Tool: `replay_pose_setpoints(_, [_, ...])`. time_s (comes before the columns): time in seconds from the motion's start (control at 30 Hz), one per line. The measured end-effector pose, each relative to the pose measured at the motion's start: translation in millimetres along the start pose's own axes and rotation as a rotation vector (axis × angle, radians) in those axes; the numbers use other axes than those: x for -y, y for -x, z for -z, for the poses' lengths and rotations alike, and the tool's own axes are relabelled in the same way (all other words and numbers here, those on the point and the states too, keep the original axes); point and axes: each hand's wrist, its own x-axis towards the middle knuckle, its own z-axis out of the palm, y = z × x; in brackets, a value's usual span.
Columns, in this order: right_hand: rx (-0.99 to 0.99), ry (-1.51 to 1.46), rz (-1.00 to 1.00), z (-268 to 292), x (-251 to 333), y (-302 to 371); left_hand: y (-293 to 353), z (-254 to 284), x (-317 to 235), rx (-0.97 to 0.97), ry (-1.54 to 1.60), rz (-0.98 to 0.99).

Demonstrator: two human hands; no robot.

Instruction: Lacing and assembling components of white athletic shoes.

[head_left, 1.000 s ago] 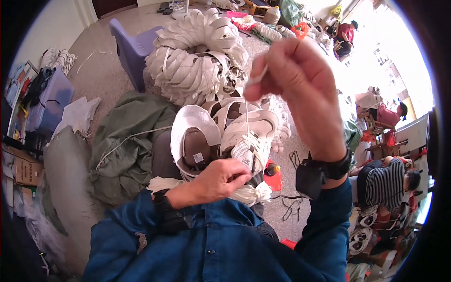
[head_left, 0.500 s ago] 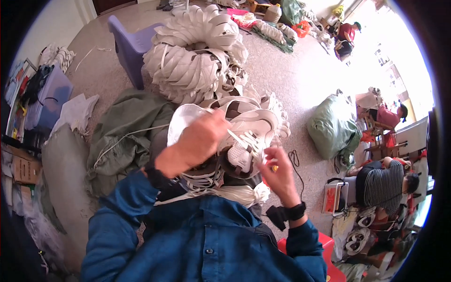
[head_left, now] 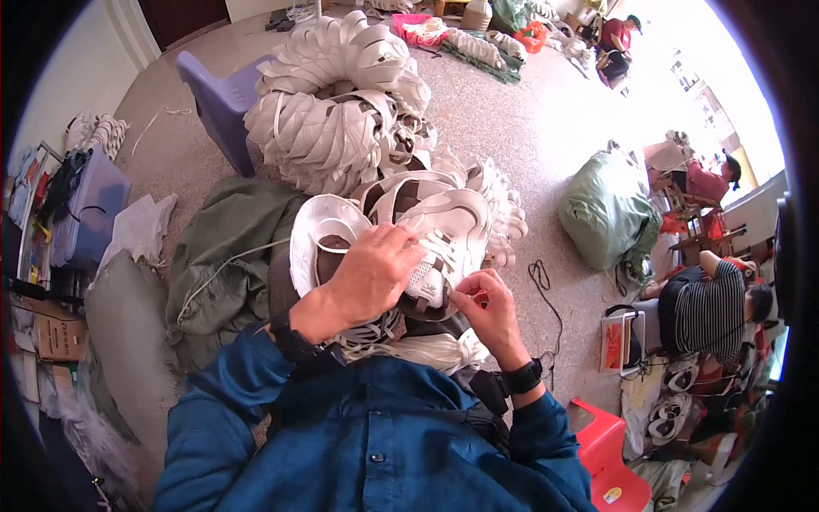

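A white and beige shoe upper (head_left: 465, 224) with a perforated tongue and white laces lies in front of me. My left hand (head_left: 375, 266) is closed over its left side, fingers curled at the lacing; exactly what the fingertips grip is partly hidden. My right hand (head_left: 488, 309) pinches the upper's near right edge between thumb and forefinger. Left of it stands another white upper (head_left: 309, 224) with its opening showing, partly behind my left hand. Below my hands, across my lap, lies a bundle of white shoelaces (head_left: 431, 352).
Beyond the uppers rises a large ring of stacked uppers (head_left: 316, 128), beside a purple chair (head_left: 223, 102). Green cloth (head_left: 230, 247) lies to the left. On the right are a green sack (head_left: 601, 213), a black cord (head_left: 550, 307), a red stool (head_left: 610, 452) and several people at work.
My left hand has come down from above the upper and rests on it. The right hand has shifted slightly left and down, its fingers now pinched at the upper's edge.
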Motion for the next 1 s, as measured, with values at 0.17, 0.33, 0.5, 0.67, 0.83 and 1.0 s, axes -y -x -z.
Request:
replay_pose_setpoints(0.17, [0.015,-0.190,-0.052,4,-8,1,0,-10,4,0.093,-0.038,0.012])
replay_pose_setpoints(0.33, [0.156,-0.490,-0.221,17,-13,8,-2,-7,-8,0.021,-0.058,-0.020])
replay_pose_setpoints(0.5, [0.281,-0.437,-0.232,54,-23,23,12,-23,-29,0.054,0.115,-0.052])
replay_pose_setpoints(0.67, [-0.112,-1.132,-0.127,89,-9,41,16,-44,-39,0.071,0.143,0.126])
replay_pose_setpoints(0.83, [-0.078,-1.757,0.194,134,-68,66,10,-57,-50,0.097,0.230,0.266])
replay_pose_setpoints(1.0, [-0.318,-1.813,0.121,186,-116,99,9,-62,-48,0.056,0.305,0.282])
